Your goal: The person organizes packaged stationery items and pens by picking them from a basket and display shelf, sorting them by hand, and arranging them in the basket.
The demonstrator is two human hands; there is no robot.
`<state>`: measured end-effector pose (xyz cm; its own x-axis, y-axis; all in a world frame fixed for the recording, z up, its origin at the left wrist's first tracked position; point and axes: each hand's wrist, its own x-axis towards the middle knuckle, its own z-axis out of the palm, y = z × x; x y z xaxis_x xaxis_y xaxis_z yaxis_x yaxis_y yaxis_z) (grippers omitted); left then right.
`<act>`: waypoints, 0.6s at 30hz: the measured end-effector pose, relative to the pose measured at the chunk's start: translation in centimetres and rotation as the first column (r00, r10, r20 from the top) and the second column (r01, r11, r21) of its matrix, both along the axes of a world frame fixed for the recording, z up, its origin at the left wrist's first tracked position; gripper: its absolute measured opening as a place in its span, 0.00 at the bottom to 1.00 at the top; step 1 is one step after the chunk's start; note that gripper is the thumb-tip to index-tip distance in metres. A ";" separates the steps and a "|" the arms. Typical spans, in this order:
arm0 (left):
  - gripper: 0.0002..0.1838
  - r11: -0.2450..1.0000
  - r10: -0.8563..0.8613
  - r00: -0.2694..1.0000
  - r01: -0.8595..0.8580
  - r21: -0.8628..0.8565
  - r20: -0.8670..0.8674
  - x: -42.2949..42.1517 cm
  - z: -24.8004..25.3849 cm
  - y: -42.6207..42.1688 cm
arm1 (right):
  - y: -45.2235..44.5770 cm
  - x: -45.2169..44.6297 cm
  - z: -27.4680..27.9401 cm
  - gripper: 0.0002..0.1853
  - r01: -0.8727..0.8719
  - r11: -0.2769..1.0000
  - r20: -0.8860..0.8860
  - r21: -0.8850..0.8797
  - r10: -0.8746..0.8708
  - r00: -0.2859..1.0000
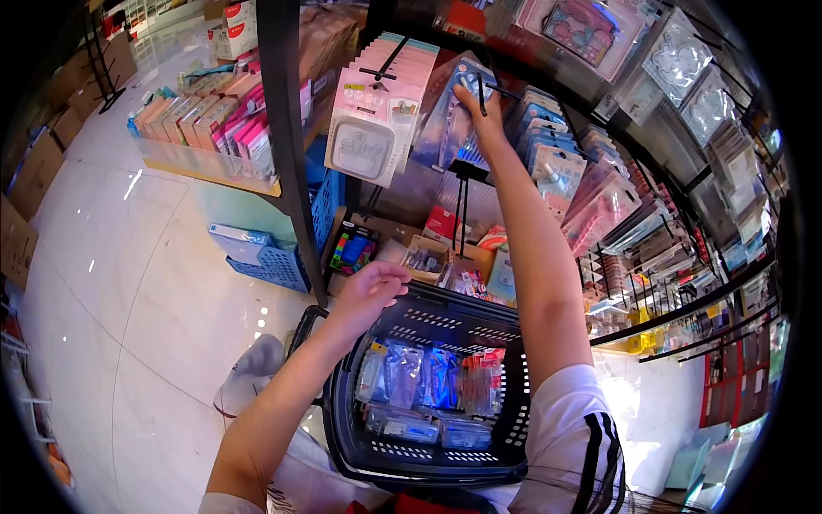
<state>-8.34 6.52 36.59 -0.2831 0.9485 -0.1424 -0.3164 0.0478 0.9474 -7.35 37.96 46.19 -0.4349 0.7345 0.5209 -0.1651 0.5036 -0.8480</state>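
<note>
My right hand [479, 111] reaches up to the rack and grips a blue-backed blister pack [447, 128] beside a black display hook [488, 84]. The item inside the pack is hard to make out, and some of the fingers are hidden behind it. My left hand [373, 293] hovers by the far rim of a black shopping basket [342, 445], loosely bent, with nothing visible in it. Inside the basket lie several clear packets, among them a blue packet [442, 377] and a red-topped packet [485, 377].
Pink-and-white cards [370, 120] hang left of my right hand; more blue packs [544, 128] hang to its right. Below is a shelf with small boxes [440, 224]. A black post [287, 128] stands at left, near a blue plastic basket [265, 261] on the tiled floor.
</note>
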 end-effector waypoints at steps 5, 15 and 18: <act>0.11 1.000 -0.011 1.000 0.011 0.024 0.002 0.2 0.2 -0.1 | 3.1 -0.7 -2.1 0.23 -0.170 0.964 -0.175 -0.205 0.134 0.975; 0.11 0.999 -0.028 1.000 0.028 0.042 -0.007 0.3 0.2 0.3 | 3.2 -1.0 -2.0 0.12 -0.445 0.818 -0.413 -0.363 0.287 0.864; 0.12 0.997 -0.042 0.999 0.043 0.067 -0.020 0.2 0.1 0.4 | 2.4 -0.7 -1.9 0.13 -0.435 0.821 -0.407 -0.369 0.278 0.870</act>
<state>-8.18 6.90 36.73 -0.2442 0.9670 -0.0725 -0.2974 -0.0035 0.9547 -8.08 40.39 44.27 -0.5775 0.7416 0.3413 -0.5591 -0.0547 -0.8273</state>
